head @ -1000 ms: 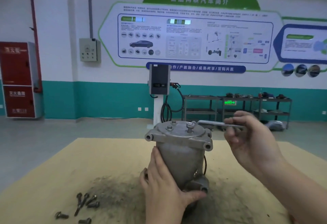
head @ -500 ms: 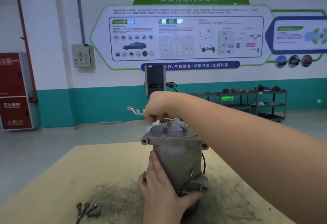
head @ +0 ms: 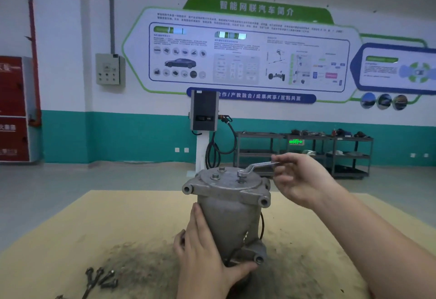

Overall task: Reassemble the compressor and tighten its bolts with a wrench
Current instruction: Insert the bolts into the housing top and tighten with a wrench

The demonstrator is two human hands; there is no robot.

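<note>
**Wrench on a top bolt**

I see the compressor point(head: 230, 213) upright on the worktop point(head: 99, 232). My left hand point(head: 205, 251) grips its body; my right hand point(head: 299, 178) pinches the wrench point(head: 256, 167) handle, its ring seated on a top bolt point(head: 240, 174). Loose bolts point(head: 101, 277) lie left of the compressor.

One compressor point(head: 228, 213), one wrench point(head: 258, 166), two hands, three bolts atop the cover, and a few loose bolts point(head: 101, 278) at lower left of the bench point(head: 94, 223).

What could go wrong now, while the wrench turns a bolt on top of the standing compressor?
The compressor stands upright, braced only by the left hand low on its body; a hard pull might tip it. The right hand pinches the wrench at its far end, so it may slip off the bolt. Loose bolts lie near the table edge.
</note>
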